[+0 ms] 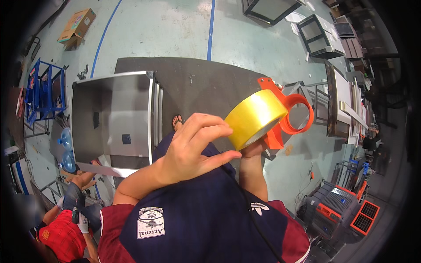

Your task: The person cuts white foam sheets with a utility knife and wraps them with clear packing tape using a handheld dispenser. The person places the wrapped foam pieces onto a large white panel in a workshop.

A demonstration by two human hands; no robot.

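A wide roll of yellow packing tape (pixel 256 115) sits on an orange tape dispenser (pixel 312 115), which has a round ring handle. My right hand (pixel 253 150) grips the dispenser from below; most of its fingers are hidden behind the roll. At the roll's left side is my left hand (pixel 186 147), open, with fingers bent and the thumb spread apart. Its fingertips come up against the tape's edge, though I cannot tell whether they press on it.
A grey open-fronted cabinet (pixel 127 118) lies on a dark mat (pixel 193 87) at left. Behind it are blue water jugs (pixel 66 149) and a blue rack (pixel 46 92). A person in red (pixel 63 236) works at lower left with a drill (pixel 75 215). Orange-and-grey machines (pixel 335 204) stand lower right.
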